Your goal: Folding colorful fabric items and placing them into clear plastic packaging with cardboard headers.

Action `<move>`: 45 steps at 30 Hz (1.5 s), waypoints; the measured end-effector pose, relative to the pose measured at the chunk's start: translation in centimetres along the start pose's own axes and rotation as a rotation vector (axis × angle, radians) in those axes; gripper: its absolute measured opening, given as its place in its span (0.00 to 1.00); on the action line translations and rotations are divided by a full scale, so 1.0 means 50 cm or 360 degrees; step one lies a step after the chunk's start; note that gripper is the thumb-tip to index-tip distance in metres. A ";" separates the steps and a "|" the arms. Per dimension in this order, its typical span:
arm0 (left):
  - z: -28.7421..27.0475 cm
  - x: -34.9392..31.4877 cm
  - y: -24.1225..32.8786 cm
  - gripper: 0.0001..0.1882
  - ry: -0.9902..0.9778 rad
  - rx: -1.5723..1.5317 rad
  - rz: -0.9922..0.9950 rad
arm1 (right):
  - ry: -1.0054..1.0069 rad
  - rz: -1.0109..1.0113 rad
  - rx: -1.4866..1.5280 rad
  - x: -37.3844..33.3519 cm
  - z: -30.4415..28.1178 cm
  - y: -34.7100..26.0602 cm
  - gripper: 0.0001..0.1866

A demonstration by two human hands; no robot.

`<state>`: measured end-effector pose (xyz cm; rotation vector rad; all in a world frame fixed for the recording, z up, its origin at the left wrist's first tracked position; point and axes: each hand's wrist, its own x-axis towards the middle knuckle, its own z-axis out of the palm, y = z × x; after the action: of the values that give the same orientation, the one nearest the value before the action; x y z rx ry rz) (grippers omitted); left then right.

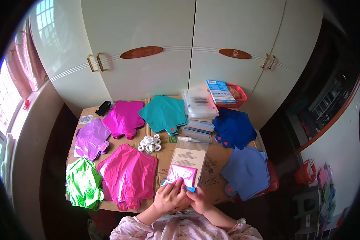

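At the table's front edge, a folded pink foil balloon lies at the near end of a clear plastic bag with a brown printed card in it. A blue strip shows along the balloon's near edge. My left hand is closed at that edge, with a fingertip pressed on the pink foil. Beside it my right hand pinches the near right corner of the bag, its thumb by the blue strip. Whether the balloon is fully inside the bag I cannot tell.
Stacks of flat foil balloons surround the bag: pink, green, lilac, magenta, teal, dark blue and light blue. White tape rolls, clear bags and a red basket stand farther back.
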<state>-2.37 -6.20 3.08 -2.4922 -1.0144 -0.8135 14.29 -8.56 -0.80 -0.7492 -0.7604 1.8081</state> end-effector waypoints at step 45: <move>0.031 -0.043 0.002 0.09 0.0730 -0.2519 -0.1974 | 0.0253 -0.0550 -0.0738 0.029 -0.014 -0.042 0.10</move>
<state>-2.97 -6.63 0.54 -1.6951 -2.2000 -3.3557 15.55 -6.44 0.18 -0.9783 -1.1436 1.2581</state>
